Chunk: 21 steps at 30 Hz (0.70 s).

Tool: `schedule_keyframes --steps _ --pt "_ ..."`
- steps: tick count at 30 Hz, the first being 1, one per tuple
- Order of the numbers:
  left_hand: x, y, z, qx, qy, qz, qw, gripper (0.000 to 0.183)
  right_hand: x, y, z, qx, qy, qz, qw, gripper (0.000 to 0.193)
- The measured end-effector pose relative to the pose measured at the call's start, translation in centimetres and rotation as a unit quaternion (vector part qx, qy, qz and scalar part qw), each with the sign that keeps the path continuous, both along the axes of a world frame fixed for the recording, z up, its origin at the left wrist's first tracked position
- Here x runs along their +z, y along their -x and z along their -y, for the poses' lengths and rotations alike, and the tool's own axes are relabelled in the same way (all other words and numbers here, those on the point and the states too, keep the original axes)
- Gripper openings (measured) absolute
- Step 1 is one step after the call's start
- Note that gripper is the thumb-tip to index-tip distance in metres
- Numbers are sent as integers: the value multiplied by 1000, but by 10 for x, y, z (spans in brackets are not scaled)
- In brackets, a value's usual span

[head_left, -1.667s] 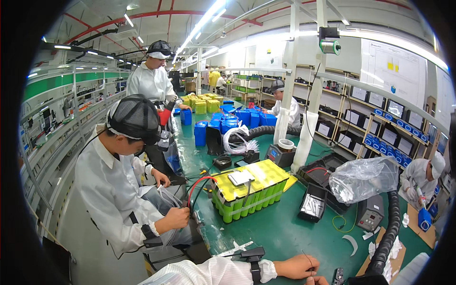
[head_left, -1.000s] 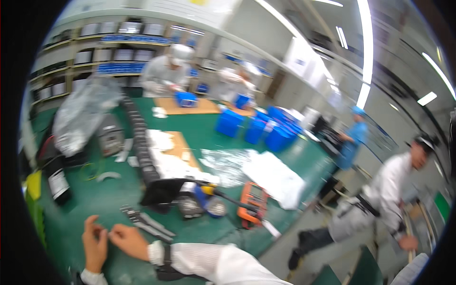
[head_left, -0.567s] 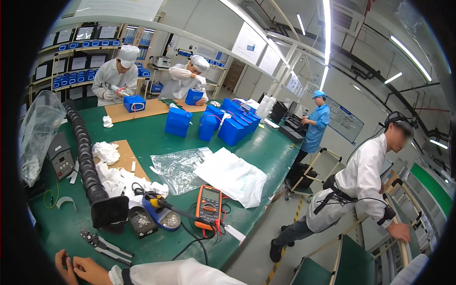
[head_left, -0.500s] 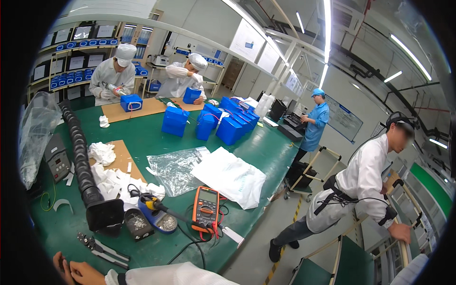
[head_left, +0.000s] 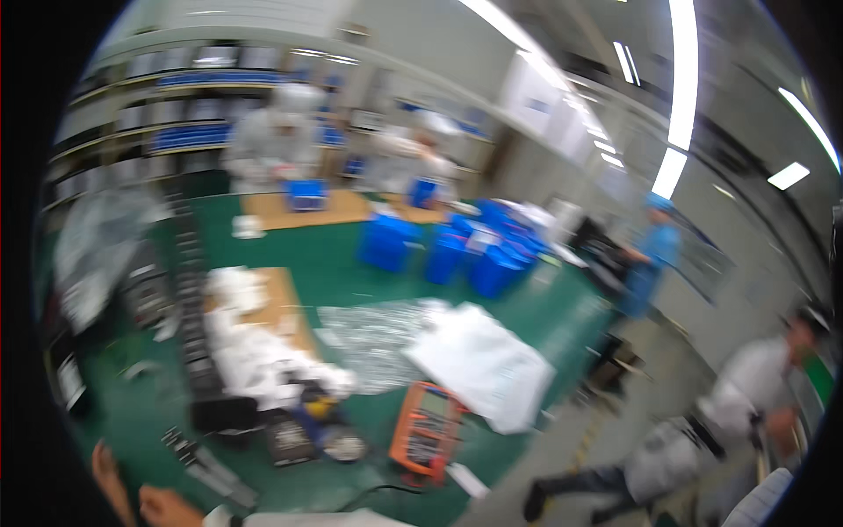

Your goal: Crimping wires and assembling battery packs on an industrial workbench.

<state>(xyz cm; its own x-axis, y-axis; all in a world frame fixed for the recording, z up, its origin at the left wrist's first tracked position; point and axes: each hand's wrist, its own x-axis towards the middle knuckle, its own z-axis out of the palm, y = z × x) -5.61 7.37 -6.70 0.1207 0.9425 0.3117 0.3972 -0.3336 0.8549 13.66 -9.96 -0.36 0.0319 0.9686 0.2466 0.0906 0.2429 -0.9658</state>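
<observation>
At the lower left of the green bench [head_left: 342, 290], my left hand [head_left: 111, 481] and my right hand [head_left: 169, 508] show only in part, blurred and cut by the picture's edge. A gap separates them; whether their fingers are closed, or hold anything, is unclear. Wire strippers [head_left: 209, 467] lie on the bench just beyond my right hand. Past them stand a soldering iron holder [head_left: 341, 439] and a dark tip-cleaner pot [head_left: 290, 439]. Farther right lies an orange multimeter [head_left: 428, 430] with a cable near it.
A black flexible fume hose [head_left: 191, 299] rises at the left beside white rags [head_left: 255, 342]. Clear plastic film [head_left: 373, 338] and a white bag [head_left: 483, 364] lie mid-bench, blue battery packs [head_left: 500, 263] beyond. Two co-workers in white [head_left: 272, 145] work across; two other people stand at right.
The whole view has swung, so bench, tools and people sit farther right and blur. My hands remain at the lower left, with a wider gap visible between them.
</observation>
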Motion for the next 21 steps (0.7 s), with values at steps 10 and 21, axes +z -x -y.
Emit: schedule_keyframes --steps 10,21 --pt "39 -84 55 -20 -37 -15 999 38 7 -24 22 -24 29 41 998 19" --pt "46 -86 62 -91 -14 34 995 45 -3 -43 16 -68 101 68 990 20"
